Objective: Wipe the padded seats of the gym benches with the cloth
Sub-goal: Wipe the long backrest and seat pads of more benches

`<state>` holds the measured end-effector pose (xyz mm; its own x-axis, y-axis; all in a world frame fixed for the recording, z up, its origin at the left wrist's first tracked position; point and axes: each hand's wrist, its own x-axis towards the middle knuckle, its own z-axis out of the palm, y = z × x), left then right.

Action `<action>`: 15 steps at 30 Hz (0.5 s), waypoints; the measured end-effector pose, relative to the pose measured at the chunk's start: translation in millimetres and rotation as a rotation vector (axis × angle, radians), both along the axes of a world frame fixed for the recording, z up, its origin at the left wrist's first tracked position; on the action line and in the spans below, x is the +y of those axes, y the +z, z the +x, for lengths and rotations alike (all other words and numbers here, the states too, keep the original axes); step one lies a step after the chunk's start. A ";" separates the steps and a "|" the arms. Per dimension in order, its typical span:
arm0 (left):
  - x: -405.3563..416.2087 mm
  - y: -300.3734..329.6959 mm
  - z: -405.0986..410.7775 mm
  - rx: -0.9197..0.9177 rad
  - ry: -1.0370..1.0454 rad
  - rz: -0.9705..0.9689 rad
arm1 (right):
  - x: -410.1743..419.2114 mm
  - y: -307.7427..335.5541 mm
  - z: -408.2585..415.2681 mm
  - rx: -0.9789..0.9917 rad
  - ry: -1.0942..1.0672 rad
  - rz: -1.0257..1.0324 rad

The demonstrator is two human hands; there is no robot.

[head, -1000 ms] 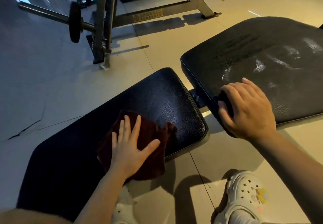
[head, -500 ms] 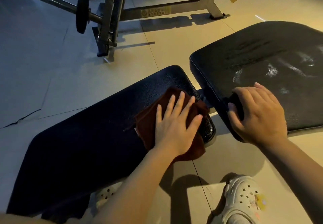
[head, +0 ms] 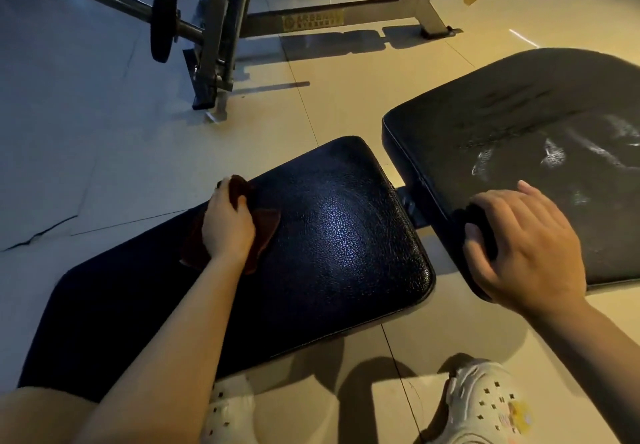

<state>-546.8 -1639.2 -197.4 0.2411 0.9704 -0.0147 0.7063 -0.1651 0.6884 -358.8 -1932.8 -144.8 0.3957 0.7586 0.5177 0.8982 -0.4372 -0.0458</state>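
My left hand (head: 227,227) presses the soft, limp brown cloth (head: 265,232) against the seat pad (head: 343,235), fingers curled around its bunched ten-o'clock edge. My right hand (head: 526,246) grips the firm back pad's (head: 519,138) corner.

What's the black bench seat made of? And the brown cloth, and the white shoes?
The seat pad looks like black leather or vinyl: pebbled grain, shiny glare. The cloth seems soft fabric, perhaps a fuzzy towel: it bunches under the left hand. The white shoe looks like moulded foam or rubber with punched holes.
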 end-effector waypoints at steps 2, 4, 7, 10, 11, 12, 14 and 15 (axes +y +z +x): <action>-3.6 -0.6 -9.7 -0.040 0.050 0.023 | 1.2 0.5 -0.5 0.003 0.000 -0.002; -12.1 2.0 -7.9 -0.080 0.014 0.028 | 1.2 0.1 -0.6 0.002 0.002 0.004; -44.7 16.9 21.5 -0.071 -0.231 0.055 | 1.3 0.6 -0.3 -0.003 -0.006 0.028; -100.8 39.0 74.4 0.042 -0.552 0.129 | 2.0 1.0 -1.5 -0.012 -0.007 0.035; -119.8 44.9 90.0 0.087 -0.648 0.171 | 2.0 1.4 -1.7 -0.011 -0.006 0.031; -136.1 48.8 101.3 0.137 -0.727 0.221 | 1.8 1.8 -1.7 -0.005 -0.005 0.026; -151.4 52.5 109.5 0.165 -0.806 0.273 | 0.0 2.2 -1.5 0.006 -0.001 0.016; -151.5 53.1 107.9 0.122 -0.797 0.256 | -0.9 2.0 -1.1 0.008 0.002 0.014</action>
<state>-438.8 -1790.7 -144.3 0.8657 0.4879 0.1119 0.3796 -0.7856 0.4886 -359.9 -1933.7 -142.8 0.3985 0.7520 0.5251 0.8987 -0.4346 -0.0596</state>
